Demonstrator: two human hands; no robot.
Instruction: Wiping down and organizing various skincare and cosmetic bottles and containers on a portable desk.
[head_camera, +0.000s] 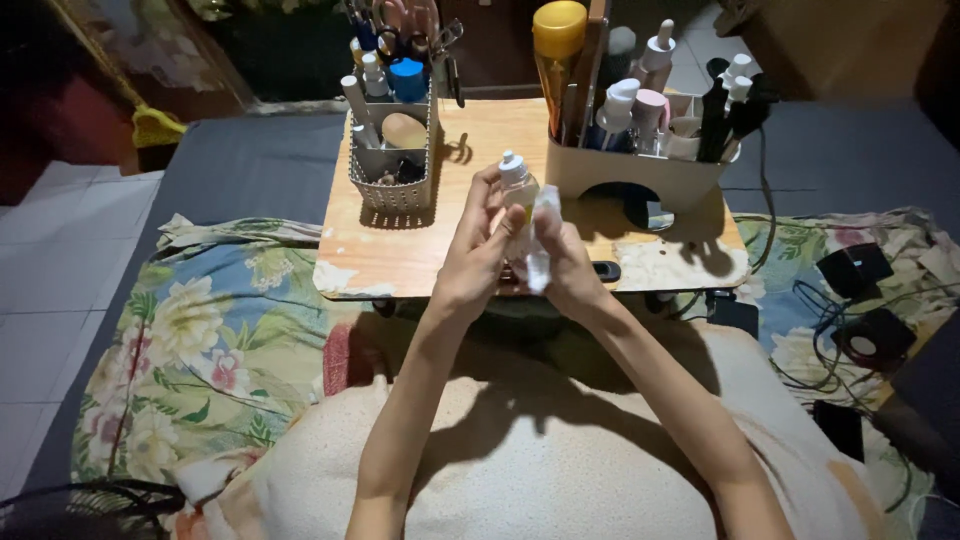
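Floral sheet (210, 330), yellow-capped bottle (557, 50)

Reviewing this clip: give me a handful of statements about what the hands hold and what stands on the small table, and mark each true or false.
1. The left hand holds a small clear bottle with a white cap. True.
2. The right hand is empty. False: it holds a white wipe or tissue against the bottle.
3. A white mesh basket of tools and tubes stands on the wooden table, left of the hands. True.
4. The cream organiser on the table lies tipped on its side. False: it stands upright, with bottles and brushes in it.
5. The table stands on a bare tiled floor. False: it stands over a floral cloth.
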